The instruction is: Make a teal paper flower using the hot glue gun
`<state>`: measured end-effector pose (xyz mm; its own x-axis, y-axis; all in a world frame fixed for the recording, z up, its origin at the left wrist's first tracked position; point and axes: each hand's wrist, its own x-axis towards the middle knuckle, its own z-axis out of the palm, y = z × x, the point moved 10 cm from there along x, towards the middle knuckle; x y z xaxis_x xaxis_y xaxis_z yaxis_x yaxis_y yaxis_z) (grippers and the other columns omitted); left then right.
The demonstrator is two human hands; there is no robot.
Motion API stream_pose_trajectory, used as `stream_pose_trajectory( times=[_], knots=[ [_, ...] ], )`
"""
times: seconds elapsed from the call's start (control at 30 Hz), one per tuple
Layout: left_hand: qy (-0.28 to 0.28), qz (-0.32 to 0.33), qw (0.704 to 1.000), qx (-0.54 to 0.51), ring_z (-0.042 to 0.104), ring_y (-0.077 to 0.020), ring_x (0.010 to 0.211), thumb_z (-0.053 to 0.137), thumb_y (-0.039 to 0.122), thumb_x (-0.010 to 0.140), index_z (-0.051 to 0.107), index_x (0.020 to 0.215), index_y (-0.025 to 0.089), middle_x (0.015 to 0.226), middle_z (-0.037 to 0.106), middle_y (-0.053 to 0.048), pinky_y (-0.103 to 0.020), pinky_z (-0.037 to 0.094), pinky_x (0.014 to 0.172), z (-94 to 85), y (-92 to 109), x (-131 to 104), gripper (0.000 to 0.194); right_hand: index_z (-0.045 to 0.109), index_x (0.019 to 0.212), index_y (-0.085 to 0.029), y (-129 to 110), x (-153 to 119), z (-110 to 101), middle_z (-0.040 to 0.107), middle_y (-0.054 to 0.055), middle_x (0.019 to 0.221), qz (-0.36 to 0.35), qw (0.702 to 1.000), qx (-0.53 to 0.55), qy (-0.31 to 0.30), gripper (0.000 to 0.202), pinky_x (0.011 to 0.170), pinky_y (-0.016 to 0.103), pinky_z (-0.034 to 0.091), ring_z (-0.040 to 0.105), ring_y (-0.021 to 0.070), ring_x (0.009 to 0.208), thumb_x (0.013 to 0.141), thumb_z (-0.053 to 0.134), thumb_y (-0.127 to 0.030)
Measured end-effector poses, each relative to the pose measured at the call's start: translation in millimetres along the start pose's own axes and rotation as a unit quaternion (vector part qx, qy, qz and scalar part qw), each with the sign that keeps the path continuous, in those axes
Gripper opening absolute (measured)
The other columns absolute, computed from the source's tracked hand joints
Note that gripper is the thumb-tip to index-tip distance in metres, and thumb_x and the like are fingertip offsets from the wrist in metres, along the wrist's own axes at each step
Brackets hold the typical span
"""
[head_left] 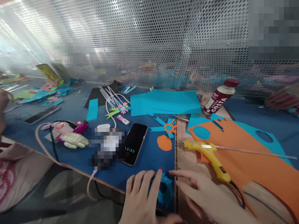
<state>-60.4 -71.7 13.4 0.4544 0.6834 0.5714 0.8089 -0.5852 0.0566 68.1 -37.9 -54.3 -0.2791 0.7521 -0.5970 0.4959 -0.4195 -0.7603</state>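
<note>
Near the table's front edge lies a crumpled, fringed blue paper piece (167,191), partly covered by my hands. My left hand (143,194) rests at its left side, palm down, with the fingers stretched out. From the right reaches my right hand (201,189), its fingers extended and slightly apart at the paper's edge. Whether its fingertips touch the paper I cannot tell. Beyond them lie an orange paper disc (164,142) and a blue strip flower (161,127) with an orange ring. A yellow glue gun (207,152) with a clear glue stick lies above my right hand.
Orange card (252,146) with cut-outs covers the right side. Blue sheets (165,102) lie at the back, beside a tilted Costa bottle (220,98). A phone (135,144), cables and paper scraps (46,93) lie leftward. A perforated metal screen (140,40) stands behind. Another person sits at left.
</note>
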Motion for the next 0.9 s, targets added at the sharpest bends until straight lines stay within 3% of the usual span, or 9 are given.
stream_pose_trajectory(
  times=[0.17,0.3,0.47,0.57,0.67,0.77,0.83,0.9],
  knots=[
    [-0.055,0.101,0.988,-0.100,0.057,-0.0218,0.109,0.054,0.058,0.088,0.064,0.116,0.019,0.115,0.070,-0.006,-0.032,0.039,0.090,-8.8,3,8,0.049,0.066,0.111,-0.017,-8,-1,-15,0.068,0.000,0.056,-0.111,0.984,-0.109,0.091,0.036,0.044,0.024,0.047,0.057,0.0142,0.040,0.087,0.046,-0.033],
    [-0.126,0.111,0.978,-0.125,0.055,-0.0206,0.111,0.064,0.038,0.088,0.063,0.115,0.023,0.122,0.066,-0.004,-0.032,0.043,0.092,-0.9,-7,15,0.030,0.068,0.105,-0.021,-14,-4,-25,0.076,0.006,0.089,-0.158,0.969,-0.139,0.127,0.031,0.066,0.032,0.058,0.072,0.0203,0.071,0.087,0.044,-0.030],
    [-0.058,0.073,0.988,-0.127,0.060,-0.0208,0.093,0.064,0.038,0.088,0.066,0.099,0.021,0.103,0.069,-0.005,-0.034,0.047,0.080,6.2,-7,27,0.021,0.067,0.110,-0.019,-25,0,-37,0.075,0.008,0.100,-0.189,0.964,-0.133,0.135,0.033,0.081,0.037,0.059,0.072,0.0229,0.091,0.090,0.044,-0.030],
    [-0.019,0.031,0.991,-0.131,0.060,-0.0209,0.089,0.059,0.046,0.089,0.067,0.094,0.019,0.097,0.067,-0.006,-0.033,0.046,0.076,10.2,-6,32,0.029,0.067,0.113,-0.020,-25,6,-42,0.075,0.008,0.102,-0.191,0.960,-0.151,0.140,0.033,0.088,0.042,0.056,0.071,0.0238,0.096,0.091,0.044,-0.030],
    [0.010,0.019,0.992,-0.121,0.058,-0.0218,0.093,0.054,0.054,0.090,0.067,0.104,0.018,0.098,0.065,-0.008,-0.033,0.045,0.081,6.8,-5,33,0.041,0.068,0.113,-0.019,-25,8,-41,0.074,0.009,0.102,-0.207,0.959,-0.143,0.135,0.035,0.088,0.044,0.056,0.070,0.0250,0.098,0.091,0.042,-0.029],
    [0.008,0.025,0.996,-0.088,0.056,-0.0233,0.098,0.052,0.057,0.089,0.067,0.112,0.021,0.102,0.065,-0.009,-0.035,0.041,0.084,5.9,-7,31,0.045,0.067,0.111,-0.018,-27,8,-37,0.074,0.010,0.100,-0.211,0.966,-0.089,0.118,0.035,0.087,0.039,0.056,0.070,0.0238,0.099,0.090,0.042,-0.031],
    [-0.012,0.028,0.997,-0.073,0.055,-0.0240,0.100,0.053,0.058,0.089,0.068,0.113,0.024,0.105,0.065,-0.008,-0.035,0.038,0.085,10.0,-9,29,0.043,0.066,0.111,-0.018,-25,9,-35,0.074,0.007,0.088,-0.184,0.976,-0.047,0.102,0.035,0.073,0.032,0.059,0.072,0.0205,0.080,0.090,0.042,-0.032],
    [-0.032,0.030,0.997,-0.063,0.053,-0.0247,0.103,0.055,0.057,0.088,0.067,0.114,0.027,0.108,0.065,-0.008,-0.036,0.036,0.086,15.6,-9,27,0.041,0.061,0.117,-0.017,-19,12,-30,0.068,0.002,0.066,-0.133,0.988,-0.011,0.075,0.037,0.047,0.024,0.052,0.062,0.0144,0.049,0.091,0.040,-0.032]
  ],
)
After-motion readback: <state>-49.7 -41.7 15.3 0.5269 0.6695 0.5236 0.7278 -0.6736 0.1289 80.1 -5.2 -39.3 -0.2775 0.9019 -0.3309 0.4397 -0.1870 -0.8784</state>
